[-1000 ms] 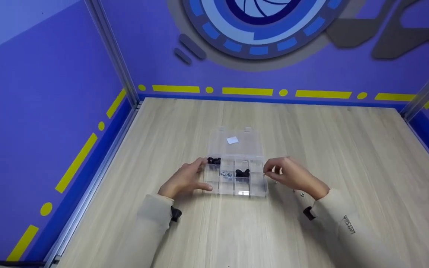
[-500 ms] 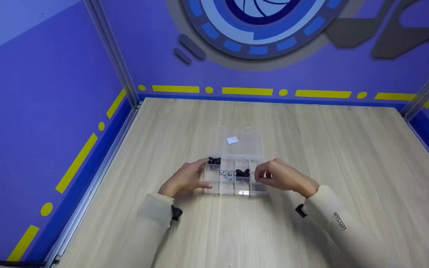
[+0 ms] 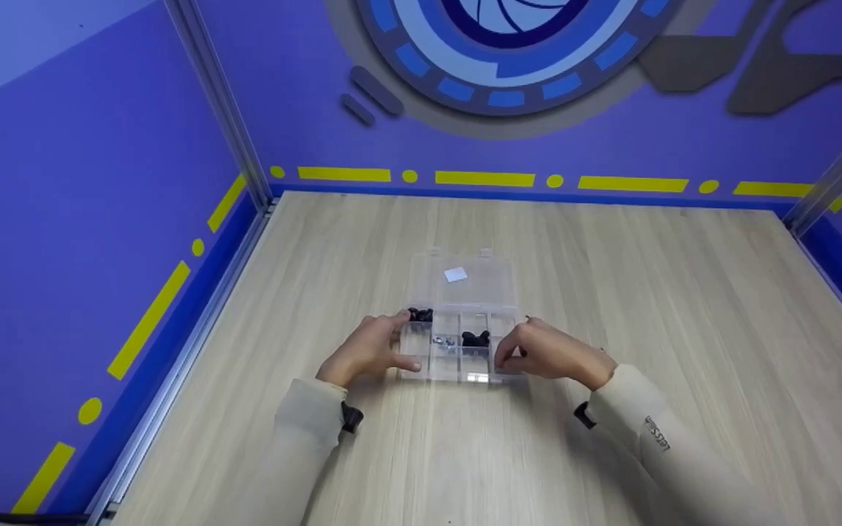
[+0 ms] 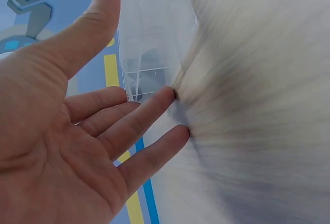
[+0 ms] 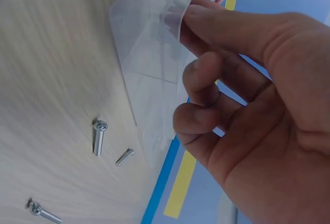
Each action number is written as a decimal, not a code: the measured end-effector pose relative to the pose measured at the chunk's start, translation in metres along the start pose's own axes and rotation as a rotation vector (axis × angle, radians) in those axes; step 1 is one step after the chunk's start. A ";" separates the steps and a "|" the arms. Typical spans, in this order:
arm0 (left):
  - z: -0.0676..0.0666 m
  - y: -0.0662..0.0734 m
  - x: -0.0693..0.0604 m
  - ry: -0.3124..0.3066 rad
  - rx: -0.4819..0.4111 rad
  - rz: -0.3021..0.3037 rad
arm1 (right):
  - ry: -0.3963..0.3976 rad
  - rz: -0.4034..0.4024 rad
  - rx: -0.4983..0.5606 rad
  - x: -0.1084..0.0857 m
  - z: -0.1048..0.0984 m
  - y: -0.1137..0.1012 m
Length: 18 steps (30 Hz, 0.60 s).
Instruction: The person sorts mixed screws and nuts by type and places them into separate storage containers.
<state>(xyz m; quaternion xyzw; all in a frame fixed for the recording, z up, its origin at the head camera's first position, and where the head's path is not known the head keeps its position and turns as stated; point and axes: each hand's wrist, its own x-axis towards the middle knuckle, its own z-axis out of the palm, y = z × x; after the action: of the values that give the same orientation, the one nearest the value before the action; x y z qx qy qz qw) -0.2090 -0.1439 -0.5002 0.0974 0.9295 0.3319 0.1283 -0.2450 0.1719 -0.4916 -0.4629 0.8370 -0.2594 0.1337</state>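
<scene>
The clear divided plastic box (image 3: 444,369) lies flat on the worktop (image 3: 611,263), lid (image 3: 490,288) open toward twelve o'clock, black pieces (image 3: 421,315) in its ten-o'clock corner.

Front approach free, over pale wood-grain tabletop (image 3: 450,453).
Left hand (image 3: 370,348) and right hand (image 3: 552,348) crowd the transparent compartmented plastic box (image 3: 444,367); clear open lid (image 3: 483,288) behind; loose silver metal screws (image 5: 98,140) at right.

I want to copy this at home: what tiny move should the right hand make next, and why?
Maybe the right hand should gently let go of anything it has. It reaches in at the right end of the clear box, and three screws lie on the table outside, so it may be adding one, though what it holds, if anything, is hidden.
</scene>
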 end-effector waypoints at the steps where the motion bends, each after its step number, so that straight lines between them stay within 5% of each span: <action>1: 0.000 0.000 0.000 0.000 0.001 -0.003 | -0.009 0.001 -0.004 0.000 0.000 0.000; 18: -0.001 -0.001 -0.002 0.002 -0.017 0.028 | -0.004 -0.054 -0.070 -0.001 0.008 0.000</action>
<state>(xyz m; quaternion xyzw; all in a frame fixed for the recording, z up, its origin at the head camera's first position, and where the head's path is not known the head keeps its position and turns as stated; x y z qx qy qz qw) -0.2074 -0.1459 -0.4999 0.1091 0.9253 0.3416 0.1237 -0.2408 0.1705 -0.4988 -0.4902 0.8325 -0.2328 0.1120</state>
